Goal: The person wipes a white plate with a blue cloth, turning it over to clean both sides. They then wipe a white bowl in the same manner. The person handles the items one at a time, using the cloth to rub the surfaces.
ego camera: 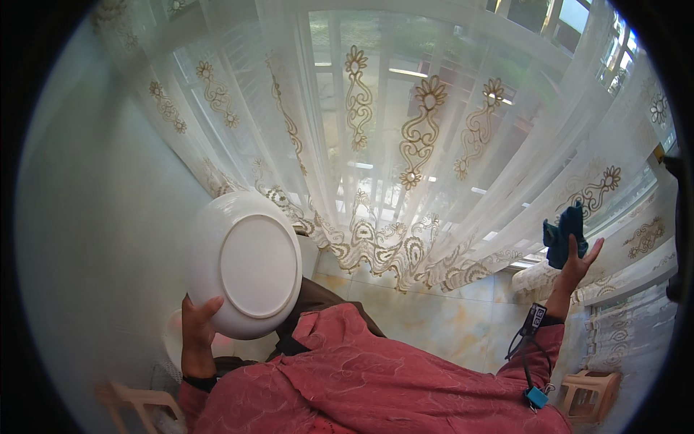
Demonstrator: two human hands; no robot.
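Observation:
My left hand [199,323] grips the rim of a round white dish or basin [260,266], thumb on the outside. Its underside with the raised foot ring faces me, so whatever is inside stays hidden. Far out to the right, my raised right hand [579,267] has a crumpled dark teal cloth [565,236] against it. Thumb and a finger are spread, while the fingers behind the cloth cannot be seen. Sheer white curtains [379,163] with brown embroidery hang in front of me and near the cloth.
A pale wall [108,228] rises on the left. Plastic stools stand at lower left [143,401] and lower right [590,396]. Behind my left wrist is a whitish container [173,339]. Marbled floor tiles [434,320] lie below the curtain hem. A cabled device [531,320] is strapped to my right wrist.

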